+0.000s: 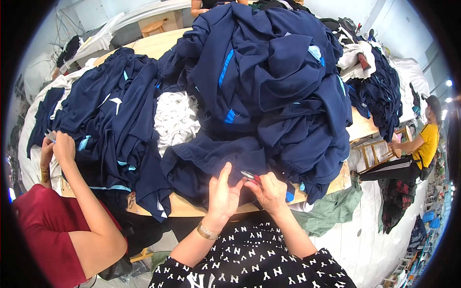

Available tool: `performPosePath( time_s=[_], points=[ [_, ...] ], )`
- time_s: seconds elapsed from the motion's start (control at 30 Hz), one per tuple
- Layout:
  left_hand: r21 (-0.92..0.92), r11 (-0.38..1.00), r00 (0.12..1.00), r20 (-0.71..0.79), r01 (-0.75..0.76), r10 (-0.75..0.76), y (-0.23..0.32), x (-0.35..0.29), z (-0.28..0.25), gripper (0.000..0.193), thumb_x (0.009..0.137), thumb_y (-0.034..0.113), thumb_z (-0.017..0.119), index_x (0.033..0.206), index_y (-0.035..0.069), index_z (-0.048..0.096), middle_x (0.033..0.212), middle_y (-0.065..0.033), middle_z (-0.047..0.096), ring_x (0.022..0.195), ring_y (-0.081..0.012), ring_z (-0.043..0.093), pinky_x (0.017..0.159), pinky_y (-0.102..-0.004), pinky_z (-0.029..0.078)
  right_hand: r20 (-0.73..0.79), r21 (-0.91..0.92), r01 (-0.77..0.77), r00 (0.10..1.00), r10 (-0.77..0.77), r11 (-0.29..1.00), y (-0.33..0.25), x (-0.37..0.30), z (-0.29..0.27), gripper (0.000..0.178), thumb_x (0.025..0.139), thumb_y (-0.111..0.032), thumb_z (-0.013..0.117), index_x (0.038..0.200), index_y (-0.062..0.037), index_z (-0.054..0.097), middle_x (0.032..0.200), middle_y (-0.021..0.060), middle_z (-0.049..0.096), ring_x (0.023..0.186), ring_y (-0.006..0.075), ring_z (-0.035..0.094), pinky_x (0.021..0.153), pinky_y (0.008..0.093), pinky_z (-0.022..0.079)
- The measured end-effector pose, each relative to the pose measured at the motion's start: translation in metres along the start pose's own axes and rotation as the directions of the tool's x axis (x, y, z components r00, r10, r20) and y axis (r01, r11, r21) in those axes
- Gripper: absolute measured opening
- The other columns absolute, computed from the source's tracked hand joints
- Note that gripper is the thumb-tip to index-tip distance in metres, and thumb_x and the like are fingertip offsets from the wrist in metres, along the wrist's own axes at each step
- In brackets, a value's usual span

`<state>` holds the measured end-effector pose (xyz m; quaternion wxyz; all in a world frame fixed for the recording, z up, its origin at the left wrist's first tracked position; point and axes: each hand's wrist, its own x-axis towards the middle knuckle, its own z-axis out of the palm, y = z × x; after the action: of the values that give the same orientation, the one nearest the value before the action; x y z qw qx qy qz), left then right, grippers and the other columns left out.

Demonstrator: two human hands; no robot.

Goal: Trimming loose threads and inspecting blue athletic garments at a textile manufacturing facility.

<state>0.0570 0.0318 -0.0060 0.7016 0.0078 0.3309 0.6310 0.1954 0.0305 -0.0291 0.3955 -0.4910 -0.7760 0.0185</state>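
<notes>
My right hand [269, 193] is closed around small thread snips [251, 177] with red handles, whose metal blades point left toward my other hand. Close beside them, my left hand [224, 194] has its fingers partly curled at the lower edge of a navy garment [216, 156], one finger pointing up along the cloth. Some of its fingertips are hidden against the fabric. This garment lies at the near edge of the wooden table [192, 208], in front of a tall heap of navy garments [269, 72] with bright blue and light blue trim.
A pile of white cloth pieces [175, 117] lies left of the heap. At left, a co-worker in a red top [53, 235] holds snips over more navy garments [110, 105]. Another person in yellow [425, 144] sits at right by a wooden stool [372, 156]. Green sheeting [331, 211] lies below the table.
</notes>
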Motion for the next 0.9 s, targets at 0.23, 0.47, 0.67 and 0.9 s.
performPosePath(
  time_s=[0.23, 0.47, 0.67, 0.9],
  points=[
    [0.02, 0.999, 0.995, 0.094, -0.039, 0.037, -0.002, 0.0, -0.004, 0.015, 0.092, 0.013, 0.052, 0.1, 0.002, 0.058, 0.101, -0.0075, 0.061, 0.091, -0.0183, 0.061, 0.078, -0.0338, 0.052, -0.009, -0.002, -0.003, 1.0, 0.003, 1.0, -0.001, 0.003, 0.003, 0.035, 0.074, -0.031, 0.072, 0.066, -0.007, 0.048, 0.058, 0.0047, 0.043, 0.045, 0.0196, 0.049, 0.04, 0.0293, 0.038],
    [0.04, 0.996, 0.984, 0.162, -0.076, 0.069, -0.005, 0.0, -0.002, 0.015, 0.092, 0.013, 0.052, 0.101, 0.002, 0.058, 0.102, -0.0073, 0.061, 0.089, -0.0169, 0.061, 0.079, -0.0341, 0.052, -0.003, 0.053, -0.04, 0.999, 0.04, 0.998, 0.001, 0.004, -0.002, 0.032, 0.074, -0.028, 0.073, 0.07, -0.0043, 0.052, 0.058, 0.0073, 0.044, 0.047, 0.0244, 0.047, 0.043, 0.033, 0.038],
    [0.009, 0.998, 0.982, 0.18, 0.06, -0.061, -0.002, -0.002, -0.003, 0.036, 0.094, 0.038, 0.042, 0.108, 0.008, 0.055, 0.108, -0.0055, 0.06, 0.101, -0.0218, 0.057, 0.089, -0.0439, 0.047, 0.036, 0.46, -0.347, 0.927, 0.373, 0.817, -0.021, 0.013, -0.003, 0.041, 0.058, -0.02, 0.083, 0.079, -0.0028, 0.052, 0.069, 0.0077, 0.052, 0.057, 0.0159, 0.055, 0.051, 0.0279, 0.046],
    [0.217, 0.975, 0.911, 0.389, 0.056, -0.138, 0.009, -0.004, -0.03, 0.053, 0.094, 0.049, 0.034, 0.114, 0.003, 0.051, 0.112, -0.0094, 0.056, 0.105, -0.0215, 0.052, 0.097, -0.0404, 0.037, -0.026, 0.397, -0.177, 0.979, 0.203, 0.901, -0.023, 0.007, 0.01, 0.036, 0.067, -0.008, 0.07, 0.089, -0.0011, 0.043, 0.093, 0.013, 0.047, 0.067, 0.0254, 0.054, 0.057, 0.0318, 0.046]
  ],
)
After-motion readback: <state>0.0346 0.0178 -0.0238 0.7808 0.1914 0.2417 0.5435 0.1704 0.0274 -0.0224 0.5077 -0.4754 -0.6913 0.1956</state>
